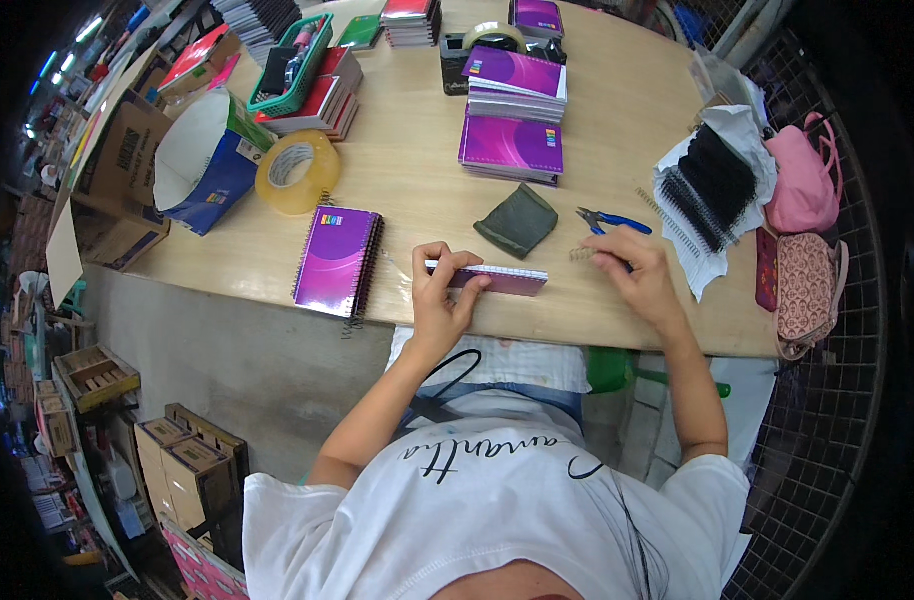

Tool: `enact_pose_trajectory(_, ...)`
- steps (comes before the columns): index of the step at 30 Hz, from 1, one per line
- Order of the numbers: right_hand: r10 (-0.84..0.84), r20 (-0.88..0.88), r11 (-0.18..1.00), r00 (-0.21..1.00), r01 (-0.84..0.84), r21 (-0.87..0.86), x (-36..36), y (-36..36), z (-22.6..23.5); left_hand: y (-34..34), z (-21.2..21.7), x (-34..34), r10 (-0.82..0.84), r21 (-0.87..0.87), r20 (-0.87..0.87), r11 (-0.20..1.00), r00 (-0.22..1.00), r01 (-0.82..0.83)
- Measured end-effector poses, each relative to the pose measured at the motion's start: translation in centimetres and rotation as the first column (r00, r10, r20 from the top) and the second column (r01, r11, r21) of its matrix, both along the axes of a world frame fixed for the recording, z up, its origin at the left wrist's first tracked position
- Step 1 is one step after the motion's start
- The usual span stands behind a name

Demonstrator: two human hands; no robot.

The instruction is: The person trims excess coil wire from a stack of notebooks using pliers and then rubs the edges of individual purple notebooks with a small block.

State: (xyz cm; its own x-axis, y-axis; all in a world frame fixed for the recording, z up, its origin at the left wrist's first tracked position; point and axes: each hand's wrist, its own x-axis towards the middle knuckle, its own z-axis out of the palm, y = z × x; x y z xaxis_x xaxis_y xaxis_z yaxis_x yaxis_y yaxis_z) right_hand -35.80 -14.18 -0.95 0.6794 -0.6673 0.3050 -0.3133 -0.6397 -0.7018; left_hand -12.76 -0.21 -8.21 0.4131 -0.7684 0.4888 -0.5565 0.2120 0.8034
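Observation:
My left hand [443,300] pinches a small purple-covered notebook [517,281], standing on its long edge near the table's front edge with its white page edges and punched holes up. The fingers of my right hand [639,275] are closed on a short wire spiral coil [581,254], just beyond the notebook's right end. Blue-handled pliers [617,219] lie right behind that hand, partly hidden by it. A dark green block-like pad [517,221] sits behind the notebook. Left of my left hand is a stack of purple notebooks [335,258] with wire coils along the sides.
Purple notebook stacks [512,146] stand farther back beside a tape dispenser [457,72]. Black wire coils [712,185] lie on white paper at right, next to pink pouches [805,280]. At left are a tape roll [298,172], a blue container [209,180] and a green basket [295,75].

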Motion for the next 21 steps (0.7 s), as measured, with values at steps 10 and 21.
enact_pose_trajectory(10, 0.054, 0.115, 0.997, 0.992, -0.059, 0.039, 2.3, 1.6, -1.3, -0.5, -0.2, 0.0, 0.026, -0.053, 0.039, 0.998, 0.999, -0.024)
enact_pose_trajectory(21, 0.155, 0.190, 0.986, 0.970, -0.164, 0.037, 2.8, 1.2, -1.9, -0.6, -0.3, 0.0, 0.010, -0.014, 0.005, 1.000, 1.000, -0.010)
